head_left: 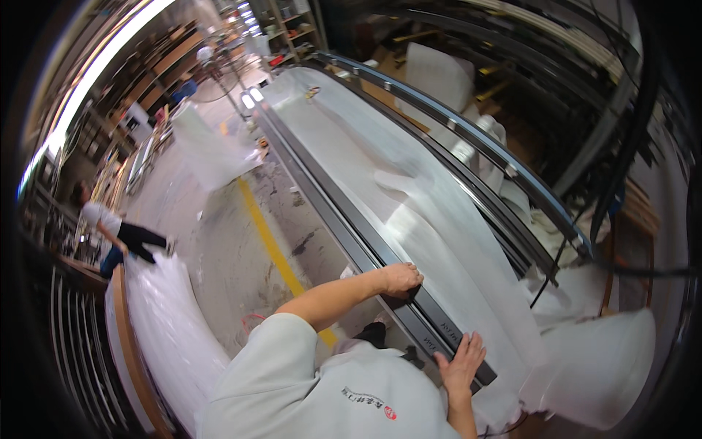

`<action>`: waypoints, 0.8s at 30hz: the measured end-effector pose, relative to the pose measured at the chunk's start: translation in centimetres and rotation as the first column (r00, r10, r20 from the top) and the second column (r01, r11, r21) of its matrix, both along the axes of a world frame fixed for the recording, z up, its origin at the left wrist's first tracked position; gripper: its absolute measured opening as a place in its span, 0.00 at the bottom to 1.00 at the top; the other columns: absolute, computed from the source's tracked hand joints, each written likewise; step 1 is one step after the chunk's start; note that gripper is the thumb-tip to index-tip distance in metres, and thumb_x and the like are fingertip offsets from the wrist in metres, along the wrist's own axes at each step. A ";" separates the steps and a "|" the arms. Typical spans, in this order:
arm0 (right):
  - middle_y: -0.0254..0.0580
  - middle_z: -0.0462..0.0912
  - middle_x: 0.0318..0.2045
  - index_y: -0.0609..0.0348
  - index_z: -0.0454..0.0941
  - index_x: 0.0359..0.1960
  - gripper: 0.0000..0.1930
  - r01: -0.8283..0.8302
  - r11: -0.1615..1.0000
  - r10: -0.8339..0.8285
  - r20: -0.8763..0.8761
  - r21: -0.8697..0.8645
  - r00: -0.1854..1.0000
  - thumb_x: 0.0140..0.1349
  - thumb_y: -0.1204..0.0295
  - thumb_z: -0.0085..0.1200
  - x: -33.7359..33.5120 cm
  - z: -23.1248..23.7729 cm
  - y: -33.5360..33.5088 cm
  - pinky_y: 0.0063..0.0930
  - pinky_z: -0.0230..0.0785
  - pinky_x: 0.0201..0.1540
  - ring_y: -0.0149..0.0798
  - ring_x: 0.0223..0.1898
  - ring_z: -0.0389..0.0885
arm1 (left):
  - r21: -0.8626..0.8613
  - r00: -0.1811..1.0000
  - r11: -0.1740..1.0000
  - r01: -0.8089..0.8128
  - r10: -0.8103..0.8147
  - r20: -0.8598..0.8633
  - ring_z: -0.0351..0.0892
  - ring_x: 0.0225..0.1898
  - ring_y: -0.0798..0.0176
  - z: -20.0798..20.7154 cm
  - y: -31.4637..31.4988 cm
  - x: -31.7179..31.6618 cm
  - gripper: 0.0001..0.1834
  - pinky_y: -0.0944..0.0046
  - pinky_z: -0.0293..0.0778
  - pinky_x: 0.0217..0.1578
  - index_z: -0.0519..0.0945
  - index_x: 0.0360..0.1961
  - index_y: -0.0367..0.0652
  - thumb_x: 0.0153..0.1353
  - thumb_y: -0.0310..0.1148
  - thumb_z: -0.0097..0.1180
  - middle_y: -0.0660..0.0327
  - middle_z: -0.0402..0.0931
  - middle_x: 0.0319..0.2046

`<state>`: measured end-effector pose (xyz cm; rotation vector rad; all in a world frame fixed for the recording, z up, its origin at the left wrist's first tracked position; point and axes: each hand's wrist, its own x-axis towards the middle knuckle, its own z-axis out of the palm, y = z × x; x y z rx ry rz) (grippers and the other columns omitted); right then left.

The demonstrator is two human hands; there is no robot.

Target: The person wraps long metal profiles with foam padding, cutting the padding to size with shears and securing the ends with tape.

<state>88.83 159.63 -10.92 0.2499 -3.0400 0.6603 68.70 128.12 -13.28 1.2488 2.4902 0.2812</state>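
Two long dark grey metal profiles (338, 219) lie side by side, running from near my body to the far end of the bench. My left hand (402, 279) is closed in a fist over them, with a small dark object partly showing beneath it that I cannot make out. Nearer to me, my right hand (462, 364) lies with fingers spread over the near end of the profiles, beside handwritten marks. White foam sheet (431, 219) spreads under and to the right of the profiles.
A curved dark rail (453, 124) and racks of long stock stand at the right. A roll of white foam (603, 366) lies at the lower right. On the left are a plastic-wrapped stack (164, 314), another person (117, 223) and a yellow floor line (267, 241).
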 end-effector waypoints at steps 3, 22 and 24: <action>0.70 0.58 0.73 0.73 0.55 0.74 0.57 -0.075 0.996 0.068 0.119 0.050 0.991 0.54 0.45 0.70 0.4 -1.2 -0.2 0.69 0.36 0.77 0.67 0.76 0.53 | 0.251 0.974 0.952 -0.178 0.206 -0.092 0.76 0.50 0.42 3.3 -0.6 3.1 0.29 0.49 0.73 0.55 0.72 0.53 0.30 0.53 0.35 0.66 0.46 0.77 0.42; 0.71 0.62 0.69 0.69 0.67 0.65 0.38 -0.453 0.875 0.466 -0.043 0.169 0.884 0.58 0.57 0.67 -8.9 1.0 -31.8 0.72 0.46 0.72 0.72 0.72 0.57 | 0.188 0.460 0.420 -0.888 0.802 0.381 0.82 0.48 0.39 -6.2 -35.3 26.4 0.18 0.42 0.77 0.49 0.80 0.45 0.38 0.62 0.41 0.57 0.45 0.83 0.41; 0.69 0.64 0.69 0.69 0.68 0.64 0.37 -0.492 0.859 0.502 -0.049 0.142 0.863 0.59 0.58 0.67 -11.1 2.2 -37.8 0.70 0.47 0.72 0.69 0.72 0.58 | 0.186 0.331 0.279 -0.942 0.856 0.397 0.82 0.46 0.38 -3.1 -39.9 27.1 0.18 0.42 0.78 0.47 0.81 0.45 0.39 0.61 0.42 0.57 0.45 0.83 0.39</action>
